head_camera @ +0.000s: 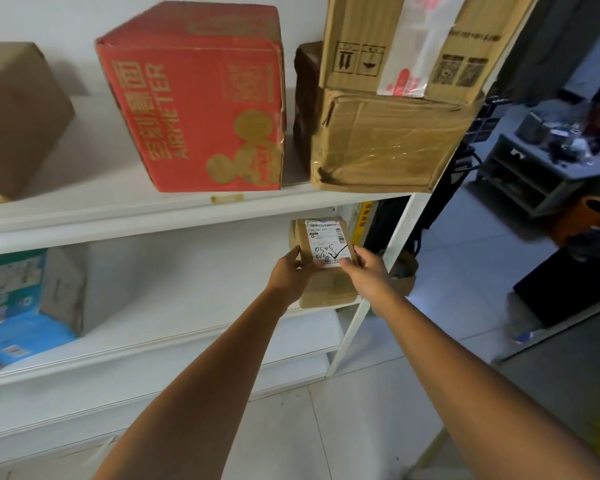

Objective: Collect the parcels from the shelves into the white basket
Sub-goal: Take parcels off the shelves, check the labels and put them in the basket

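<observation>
Small parcel point(327, 249) clasped at the shelf point(187, 323) end.
Looks light and stiff; left hand point(290, 271) and right hand point(365, 271) each pinch a side, a sound grip.

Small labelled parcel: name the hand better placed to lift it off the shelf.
Left, narrowly. Both hands grip the parcel, but the left hand has open shelf beside it; the right hand works close to the upright post.

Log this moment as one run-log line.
left hand grips labelled brown parcel | right hand grips its other side | parcel at lower shelf right end | white basket not in view
</observation>
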A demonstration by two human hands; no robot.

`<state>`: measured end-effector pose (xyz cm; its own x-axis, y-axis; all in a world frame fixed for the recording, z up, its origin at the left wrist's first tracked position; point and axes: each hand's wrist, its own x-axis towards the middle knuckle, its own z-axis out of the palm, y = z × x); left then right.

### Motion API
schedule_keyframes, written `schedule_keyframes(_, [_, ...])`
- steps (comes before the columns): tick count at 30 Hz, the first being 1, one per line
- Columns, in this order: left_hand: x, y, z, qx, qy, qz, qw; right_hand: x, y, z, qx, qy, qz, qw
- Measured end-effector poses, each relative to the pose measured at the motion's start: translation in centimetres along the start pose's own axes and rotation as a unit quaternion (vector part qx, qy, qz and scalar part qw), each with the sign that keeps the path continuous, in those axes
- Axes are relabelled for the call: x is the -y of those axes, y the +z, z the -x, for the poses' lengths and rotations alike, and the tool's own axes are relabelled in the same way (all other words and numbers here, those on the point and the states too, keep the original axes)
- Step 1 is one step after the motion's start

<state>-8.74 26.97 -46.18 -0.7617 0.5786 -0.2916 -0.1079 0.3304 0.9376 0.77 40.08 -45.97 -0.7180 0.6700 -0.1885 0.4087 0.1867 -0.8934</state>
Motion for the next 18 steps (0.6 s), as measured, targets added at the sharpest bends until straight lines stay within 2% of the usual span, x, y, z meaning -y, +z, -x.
schedule_keyframes(4, [-0.6, 0.2, -0.6, 0.011, -0.007, -0.037, 0.999, -0.1, -1.0, -0.8, 0.025, 0.017, 0.053, 0.998])
schedule_keyframes(7, [-1.2, -0.6, -0.4, -0.018, -0.001, -0.172, 0.985, 0.6, -2.1, -0.7, 0.044, -0.012, 0.132, 0.990])
schedule_keyframes(10, [-1.9, -2.3, 0.6, -0.043, 0.009, -0.244, 0.969, 2.1, -3.5, -0.2, 0.033, -0.066, 0.227, 0.971])
schedule_keyframes(15, [-2.3, -7.9, 5.0, -0.076, 0.026, -0.323, 0.943, 6.0, -3.6, 1.5, 0.060, -0.117, 0.307, 0.943])
schedule_keyframes(18, [-1.6, -12.1, 8.7, -0.109, 0.007, -0.344, 0.933, 8.5, -0.8, 2.9, 0.093, -0.142, 0.312, 0.935])
